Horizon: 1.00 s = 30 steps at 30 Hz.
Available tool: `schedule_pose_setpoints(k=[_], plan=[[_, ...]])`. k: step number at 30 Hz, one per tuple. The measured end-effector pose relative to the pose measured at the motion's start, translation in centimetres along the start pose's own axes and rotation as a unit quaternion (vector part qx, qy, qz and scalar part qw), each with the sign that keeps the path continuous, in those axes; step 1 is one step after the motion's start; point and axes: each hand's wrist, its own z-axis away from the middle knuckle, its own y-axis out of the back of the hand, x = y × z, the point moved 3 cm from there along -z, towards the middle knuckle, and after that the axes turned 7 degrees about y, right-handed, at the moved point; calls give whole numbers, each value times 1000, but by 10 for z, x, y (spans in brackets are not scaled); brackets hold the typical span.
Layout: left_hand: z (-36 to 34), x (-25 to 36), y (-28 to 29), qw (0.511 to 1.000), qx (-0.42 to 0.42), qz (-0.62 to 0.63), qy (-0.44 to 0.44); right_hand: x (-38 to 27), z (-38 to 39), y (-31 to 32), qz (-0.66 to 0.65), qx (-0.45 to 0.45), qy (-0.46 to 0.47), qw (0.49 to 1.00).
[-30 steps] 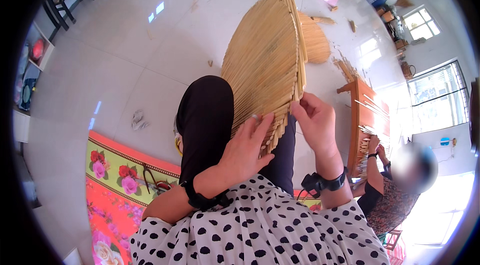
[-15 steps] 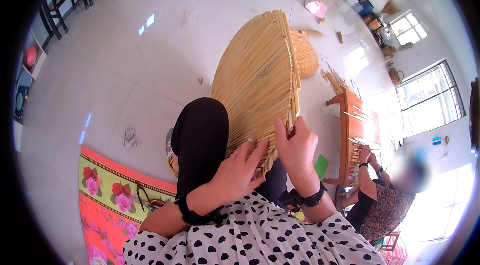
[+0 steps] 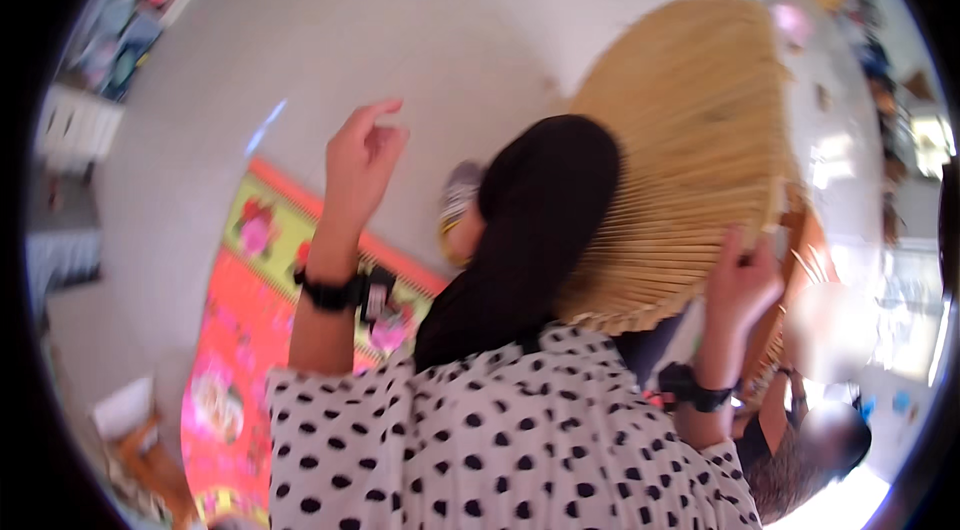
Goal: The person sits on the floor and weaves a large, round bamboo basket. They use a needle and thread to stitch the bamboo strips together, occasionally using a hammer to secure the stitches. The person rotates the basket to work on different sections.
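A large rounded panel of straw-coloured stalks point(image 3: 690, 120), laid side by side like a fan, leans against my bent right-of-centre lap. My right hand point(image 3: 745, 280) is closed on its right lower edge, thumb and fingers pinching the rim. Well away from the panel, my left hand point(image 3: 362, 165) is raised over the floor at the left. Its fingers are loosely curled with a gap between thumb and forefinger, and nothing shows in them. My raised knee in black trousers point(image 3: 550, 190) presses close to the panel's left side. Motion blurs the picture somewhat.
A flowered red and green mat point(image 3: 240, 300) lies at my left. To the right, another person point(image 3: 810, 450) sits by a brown wooden bench point(image 3: 800, 240). Shelves with assorted goods point(image 3: 130, 40) stand at the far left; more items line the far right wall.
My left hand has let go of the panel and swung out to the left. My view has turned leftward, so the panel appears farther right, with my right hand still on its edge.
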Motion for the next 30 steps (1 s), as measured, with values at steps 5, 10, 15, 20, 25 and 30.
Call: schedule_pose_setpoints(k=[5, 10, 15, 20, 25, 30], plan=[[9, -239, 104, 949, 28, -234, 207, 10, 3, -5, -33, 1, -65, 997], [143, -354, 102, 846, -137, -382, 345, 24, 0, -19, -100, 43, -61, 992], [199, -359, 31, 812, -124, -458, 340, 30, 2, -12, -73, 47, -80, 993], [259, -470, 30, 738, -36, -664, 116, 14, 0, -9, 55, 4, -68, 996], [213, -484, 28, 813, -68, -573, 74, -3, 2, -28, -216, 23, -54, 975], [88, -332, -1, 861, 137, 320, 371, 15, 19, -24, -229, 44, -53, 971]])
